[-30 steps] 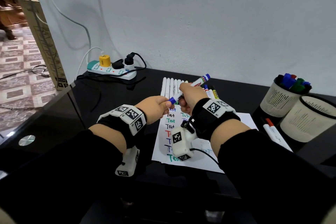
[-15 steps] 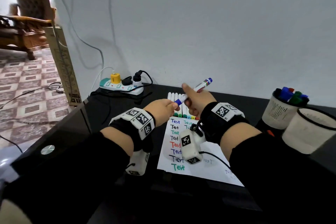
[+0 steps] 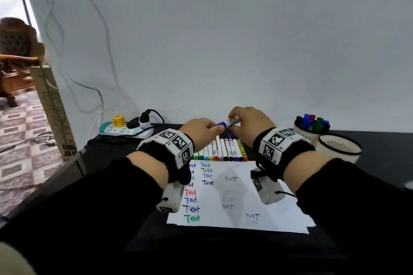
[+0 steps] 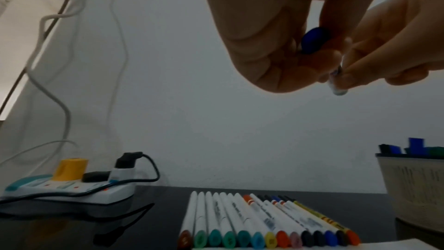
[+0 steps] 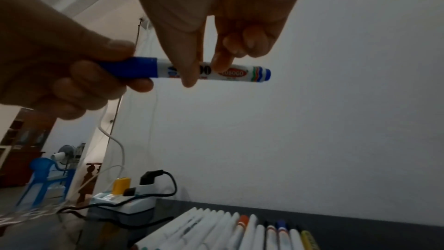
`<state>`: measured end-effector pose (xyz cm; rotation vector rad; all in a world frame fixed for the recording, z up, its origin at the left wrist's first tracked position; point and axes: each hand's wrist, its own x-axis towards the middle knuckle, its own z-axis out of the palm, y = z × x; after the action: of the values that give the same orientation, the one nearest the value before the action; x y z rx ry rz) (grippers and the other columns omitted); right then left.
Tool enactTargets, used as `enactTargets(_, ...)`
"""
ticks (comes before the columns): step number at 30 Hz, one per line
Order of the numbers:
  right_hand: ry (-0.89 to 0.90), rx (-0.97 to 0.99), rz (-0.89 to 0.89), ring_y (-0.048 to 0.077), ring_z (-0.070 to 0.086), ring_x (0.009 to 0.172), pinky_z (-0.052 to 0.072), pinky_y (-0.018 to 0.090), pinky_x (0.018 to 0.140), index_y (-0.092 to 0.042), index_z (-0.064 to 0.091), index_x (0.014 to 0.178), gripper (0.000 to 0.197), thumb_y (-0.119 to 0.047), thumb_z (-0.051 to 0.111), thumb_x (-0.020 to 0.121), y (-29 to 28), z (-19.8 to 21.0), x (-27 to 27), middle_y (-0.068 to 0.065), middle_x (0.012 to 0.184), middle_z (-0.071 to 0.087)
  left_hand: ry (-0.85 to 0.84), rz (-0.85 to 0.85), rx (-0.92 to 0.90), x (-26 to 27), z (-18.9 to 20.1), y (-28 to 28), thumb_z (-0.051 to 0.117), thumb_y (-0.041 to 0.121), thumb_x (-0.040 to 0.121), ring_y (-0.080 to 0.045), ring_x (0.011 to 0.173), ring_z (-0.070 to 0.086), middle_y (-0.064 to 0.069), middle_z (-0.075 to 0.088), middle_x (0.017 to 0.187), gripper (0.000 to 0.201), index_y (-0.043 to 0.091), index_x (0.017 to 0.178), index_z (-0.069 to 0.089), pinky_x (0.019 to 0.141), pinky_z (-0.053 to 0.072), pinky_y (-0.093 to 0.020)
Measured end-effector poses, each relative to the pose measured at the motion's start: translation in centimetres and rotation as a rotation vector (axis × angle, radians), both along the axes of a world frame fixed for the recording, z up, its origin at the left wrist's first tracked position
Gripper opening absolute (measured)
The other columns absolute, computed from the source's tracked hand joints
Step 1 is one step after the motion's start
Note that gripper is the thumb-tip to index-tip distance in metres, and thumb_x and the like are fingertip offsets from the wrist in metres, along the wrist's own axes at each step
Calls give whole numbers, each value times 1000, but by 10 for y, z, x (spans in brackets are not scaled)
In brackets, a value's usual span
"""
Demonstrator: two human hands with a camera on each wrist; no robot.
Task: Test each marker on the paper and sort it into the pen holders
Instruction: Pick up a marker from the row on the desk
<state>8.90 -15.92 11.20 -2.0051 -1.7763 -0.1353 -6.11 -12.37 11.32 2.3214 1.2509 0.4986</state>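
Raised now, level: smooth cylindrical blue marker (image 5: pixel 192 71); left hand (image 3: pixel 201 130) grips cap, right hand (image 3: pixel 250 123) pinches glossy barrel. Tip hidden.

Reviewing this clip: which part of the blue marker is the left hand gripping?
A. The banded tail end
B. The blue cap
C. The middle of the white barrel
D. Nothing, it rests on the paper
B: the left hand wraps the blue cap while the right hand pinches the barrel of the blue marker.
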Motion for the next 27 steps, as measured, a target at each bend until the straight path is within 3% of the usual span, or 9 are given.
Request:
enactTargets(3, -59, -45, -78, 29, 54, 89, 41, 31, 72, -14, 50, 111, 21, -18, 51, 90, -8, -2, 18, 12, 103, 58, -23, -94, -38, 20, 1, -5, 38, 46, 97, -7, 80, 56, 10, 62, 88, 37, 20, 113, 58, 69, 41, -21)
enactTargets(5, -16, -57, -154, 28, 54, 84, 41, 31, 69, -14, 46, 109, 17, -18, 49, 92, -16, -3, 35, 10, 96, 58, 74, -172, -15, 33, -3, -7, 36, 45, 98, -10, 104, 56, 7, 62, 114, 43, 22, 130, 51, 85, 40, -24)
enactTargets(7, 150, -45, -239, 26, 55, 80, 41, 30, 68, -16, 43, 106, 14, -18, 47, 93, -22, -6, 57, 4, 84, 53, 229, -221, 12, 49, -12, -6, 34, 47, 98, -15, 127, 44, 3, 47, 140, 50, 23, 141, 37, 100, 32, -27)
enactTargets(9, 365, -3, -302, 21, 56, 75, 46, 29, 68, -20, 43, 104, 14, -19, 47, 91, -26, -13, 77, 1, 80, 52, 409, -247, 8, 66, -26, -2, 33, 50, 97, -19, 137, 32, 1, 32, 151, 56, 25, 147, 25, 109, 25, -31)
enactTargets(11, 517, 76, -338, 13, 54, 71, 46, 26, 68, -24, 46, 103, 15, -18, 48, 90, -28, -21, 94, -3, 82, 53, 567, -274, 2, 81, -40, 0, 31, 54, 96, -22, 140, 27, -1, 25, 154, 62, 25, 149, 17, 112, 22, -35)
enactTargets(14, 628, 231, -357, 11, 52, 73, 42, 23, 70, -24, 50, 102, 17, -14, 48, 89, -34, -29, 116, -4, 89, 54, 694, -337, -5, 105, -59, 3, 30, 56, 95, -22, 140, 26, -1, 22, 155, 67, 23, 150, 11, 112, 21, -37)
enactTargets(18, 686, 314, -397, 9, 51, 69, 37, 18, 58, -23, 49, 102, 15, -13, 47, 90, -41, -31, 143, -7, 87, 51, 800, -424, -9, 130, -73, 2, 30, 55, 95, -21, 144, 15, -2, 3, 158, 72, 20, 151, 1, 115, 14, -38)
enactTargets(22, 668, 317, -481, 20, 57, 85, 46, 27, 76, -24, 48, 100, 11, -17, 46, 92, -42, -37, 167, 2, 97, 59, 884, -507, 30, 150, -86, 0, 39, 56, 93, -23, 146, 2, -7, -10, 158, 82, 17, 151, -4, 115, 12, -41)
enactTargets(27, 610, 234, -534, 24, 58, 90, 48, 32, 81, -15, 50, 114, 22, -16, 43, 93, -34, -43, 180, 6, 100, 58, 948, -536, 6, 162, -100, -2, 49, 57, 88, -22, 146, 0, -3, -16, 157, 92, 21, 150, -9, 115, 9, -43)
